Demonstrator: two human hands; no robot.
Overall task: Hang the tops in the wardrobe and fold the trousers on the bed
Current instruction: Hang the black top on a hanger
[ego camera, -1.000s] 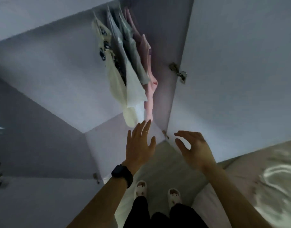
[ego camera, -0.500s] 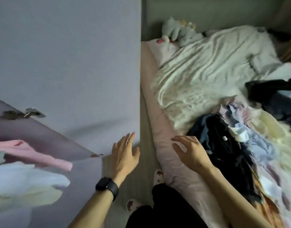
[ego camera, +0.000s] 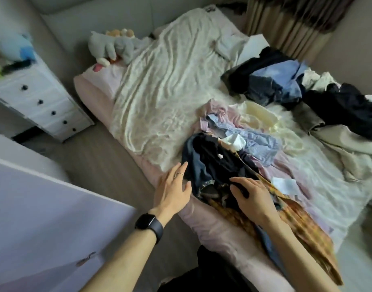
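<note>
Left hand: fingers straight, spread, at dark garment edge. Right hand: fingers loosely curved over it, gripping nothing. Garment on bed, near edge, atop plaid cloth. Advice: pinch collar or waistband, lift clear, check top or trousers. Wardrobe door at 8 o'clock.

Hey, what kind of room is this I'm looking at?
Most likely a bedroom: a bed with a rumpled cream sheet and loose clothes heaped on it, a white chest of drawers beside it, and a grey soft toy at its head.
</note>
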